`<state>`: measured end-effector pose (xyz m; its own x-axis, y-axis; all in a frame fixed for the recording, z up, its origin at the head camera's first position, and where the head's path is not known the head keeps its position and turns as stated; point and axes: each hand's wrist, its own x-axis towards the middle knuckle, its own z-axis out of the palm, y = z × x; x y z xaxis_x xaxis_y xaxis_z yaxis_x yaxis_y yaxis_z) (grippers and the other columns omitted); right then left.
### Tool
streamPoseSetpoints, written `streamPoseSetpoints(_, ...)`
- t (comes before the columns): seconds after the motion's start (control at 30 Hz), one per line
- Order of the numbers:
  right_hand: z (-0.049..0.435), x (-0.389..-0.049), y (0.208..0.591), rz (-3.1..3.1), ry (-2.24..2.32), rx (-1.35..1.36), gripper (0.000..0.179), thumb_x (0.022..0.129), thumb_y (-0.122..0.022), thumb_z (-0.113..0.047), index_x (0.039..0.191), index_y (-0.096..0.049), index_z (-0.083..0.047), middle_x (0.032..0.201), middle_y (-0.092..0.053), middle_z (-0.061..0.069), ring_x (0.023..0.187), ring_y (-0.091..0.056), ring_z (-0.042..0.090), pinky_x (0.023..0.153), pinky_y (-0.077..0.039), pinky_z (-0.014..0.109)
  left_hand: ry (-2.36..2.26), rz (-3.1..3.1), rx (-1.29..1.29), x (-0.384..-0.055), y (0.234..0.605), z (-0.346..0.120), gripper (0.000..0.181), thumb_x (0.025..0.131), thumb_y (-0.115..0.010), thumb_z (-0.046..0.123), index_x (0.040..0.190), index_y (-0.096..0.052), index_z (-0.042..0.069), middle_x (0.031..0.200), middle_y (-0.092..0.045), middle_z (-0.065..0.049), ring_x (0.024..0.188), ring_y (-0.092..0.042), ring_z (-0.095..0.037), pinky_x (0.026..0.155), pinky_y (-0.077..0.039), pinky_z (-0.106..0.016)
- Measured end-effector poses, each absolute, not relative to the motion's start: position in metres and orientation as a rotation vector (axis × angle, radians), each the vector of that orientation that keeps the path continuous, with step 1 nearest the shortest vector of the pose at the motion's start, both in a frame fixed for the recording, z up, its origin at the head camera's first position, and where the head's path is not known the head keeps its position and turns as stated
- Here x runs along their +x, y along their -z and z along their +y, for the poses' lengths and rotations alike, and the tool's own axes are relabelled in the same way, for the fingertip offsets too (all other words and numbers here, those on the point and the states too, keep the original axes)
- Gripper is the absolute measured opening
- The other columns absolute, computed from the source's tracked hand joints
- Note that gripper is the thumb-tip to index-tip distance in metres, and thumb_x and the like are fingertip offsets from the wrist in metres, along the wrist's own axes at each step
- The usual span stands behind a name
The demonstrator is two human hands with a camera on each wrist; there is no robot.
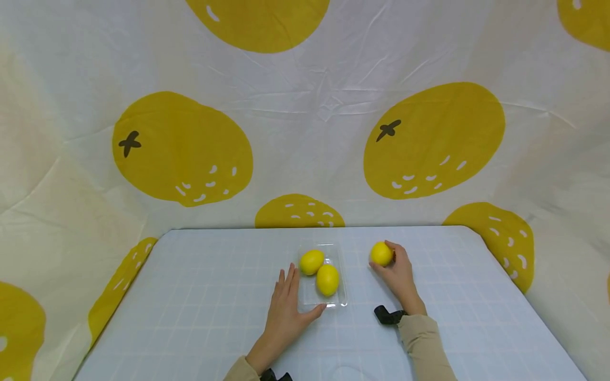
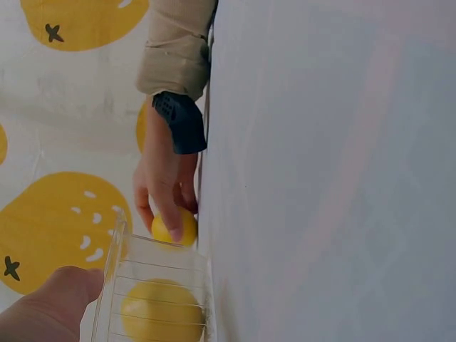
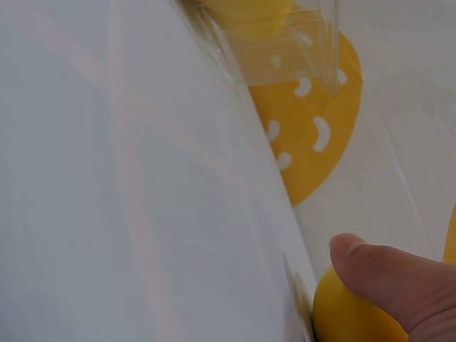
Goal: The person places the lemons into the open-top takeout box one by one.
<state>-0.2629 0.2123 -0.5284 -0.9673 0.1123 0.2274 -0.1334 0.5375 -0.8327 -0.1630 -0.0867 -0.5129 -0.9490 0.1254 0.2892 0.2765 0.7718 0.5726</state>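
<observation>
A clear plastic box point(image 1: 342, 280) stands on the table with two lemons inside, one lemon point(image 1: 312, 262) behind and left of the other lemon point(image 1: 328, 280). Along the box's left side and near corner lies my left hand point(image 1: 288, 315), fingers straight and thumb spread at the front rim. In the left wrist view that thumb point(image 2: 60, 303) is beside the clear wall. To the right of the box, my right hand point(image 1: 397, 272) holds a third lemon point(image 1: 381, 254) between thumb and fingers, at the table surface. The right wrist view shows the thumb point(image 3: 385, 274) over this lemon point(image 3: 349, 310).
A pale checked cloth covers the table point(image 1: 200, 296). Behind it and at both sides hangs a white curtain point(image 1: 310, 132) printed with large yellow fruit. A black wrist strap point(image 1: 388, 315) sits on the right forearm, by a beige sleeve point(image 1: 424, 338).
</observation>
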Motion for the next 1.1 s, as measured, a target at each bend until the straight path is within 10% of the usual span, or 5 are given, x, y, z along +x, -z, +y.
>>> streamPoseSetpoints(1.1, 0.196, -0.258, 0.518, -2.386, -1.510, 0.100, 0.071, 0.073, -0.090, -0.021, 0.131, -0.052, -0.007, 0.131, -0.056, 0.012, 0.111, -0.051, 0.029, 0.097, -0.047, 0.047, 0.950, -2.759, -0.288, -0.163, 0.513, -0.086, 0.108, 0.079, -0.072, 0.064, 0.155, -0.028, 0.000, 0.164, -0.019, -0.010, 0.150, -0.013, -0.037, 0.117, -0.020, -0.059)
